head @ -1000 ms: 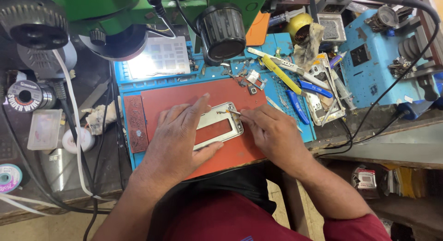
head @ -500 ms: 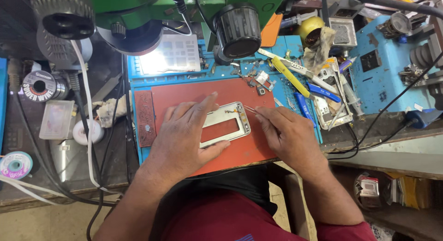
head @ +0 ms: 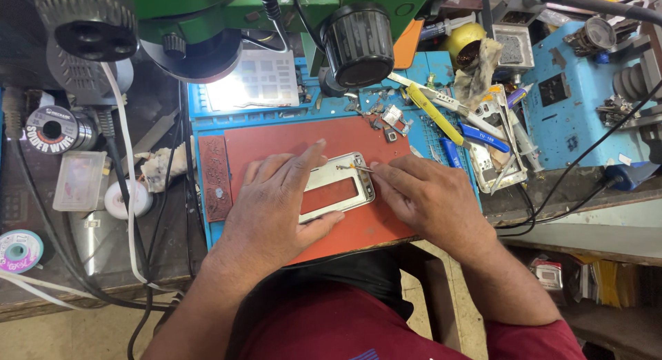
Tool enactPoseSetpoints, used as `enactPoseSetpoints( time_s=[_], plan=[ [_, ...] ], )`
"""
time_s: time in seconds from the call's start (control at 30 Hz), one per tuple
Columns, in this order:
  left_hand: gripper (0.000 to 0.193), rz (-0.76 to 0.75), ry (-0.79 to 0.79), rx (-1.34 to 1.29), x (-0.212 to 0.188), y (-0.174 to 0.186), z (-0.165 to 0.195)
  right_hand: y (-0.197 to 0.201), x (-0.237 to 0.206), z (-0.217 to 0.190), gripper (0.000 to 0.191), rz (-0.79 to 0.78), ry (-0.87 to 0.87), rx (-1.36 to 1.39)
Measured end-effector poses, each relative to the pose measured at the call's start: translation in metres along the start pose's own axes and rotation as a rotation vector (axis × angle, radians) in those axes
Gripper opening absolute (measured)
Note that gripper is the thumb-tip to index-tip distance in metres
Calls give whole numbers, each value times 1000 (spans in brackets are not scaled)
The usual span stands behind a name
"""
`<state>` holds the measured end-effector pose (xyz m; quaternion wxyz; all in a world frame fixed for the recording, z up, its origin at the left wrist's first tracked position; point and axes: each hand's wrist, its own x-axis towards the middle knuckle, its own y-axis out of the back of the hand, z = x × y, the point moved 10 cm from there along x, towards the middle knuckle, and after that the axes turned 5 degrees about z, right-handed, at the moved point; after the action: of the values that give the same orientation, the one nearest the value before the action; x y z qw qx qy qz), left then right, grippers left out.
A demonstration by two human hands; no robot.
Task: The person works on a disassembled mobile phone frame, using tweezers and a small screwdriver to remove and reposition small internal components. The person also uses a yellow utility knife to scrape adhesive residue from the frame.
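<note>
A silver phone frame [head: 339, 192] lies flat on a red work mat [head: 276, 143]. My left hand [head: 276, 205] rests palm-down over the frame's left end and presses it onto the mat. My right hand [head: 431, 201] sits just right of the frame and pinches thin tweezers [head: 355, 168]. The tweezer tips touch the frame's upper right edge, where a tiny part shows.
A green microscope [head: 227, 22] with a black eyepiece [head: 357, 43] hangs over the bench. Small metal parts [head: 389, 118], yellow and blue tools [head: 441, 118], another phone frame [head: 500, 150], a solder spool [head: 55, 129], a blue stand [head: 586, 98] and black cables [head: 579, 167] crowd the mat's edges.
The view has shifted slightly. My right hand has edged the tweezers along the frame's top right edge. My left hand stays on the frame.
</note>
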<state>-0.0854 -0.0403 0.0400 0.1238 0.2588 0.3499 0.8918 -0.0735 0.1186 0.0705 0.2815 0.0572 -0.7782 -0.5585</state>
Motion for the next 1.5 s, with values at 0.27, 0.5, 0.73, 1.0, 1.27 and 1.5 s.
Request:
enactPoseSetpoints(
  time_s=[0.27,0.5,0.73,1.0,1.27,1.5],
  plan=[
    [90,-9,3,12,1,-1,-1,0,4,-3,16,61,83,-42],
    [89,8,-8,8,1,0,-1,-1,0,2,25,48,69,44],
    [87,25,-25,17,2,0,0,-9,-5,16,28,86,-2,97],
    [86,8,-15,4,4,-2,-1,-8,-10,16,39,149,11,79],
    [86,11,-19,20,5,-3,0,-8,-13,19,39,210,-20,79],
    [86,21,-29,16,6,-3,3,-8,-19,22,39,263,-57,95]
  ],
)
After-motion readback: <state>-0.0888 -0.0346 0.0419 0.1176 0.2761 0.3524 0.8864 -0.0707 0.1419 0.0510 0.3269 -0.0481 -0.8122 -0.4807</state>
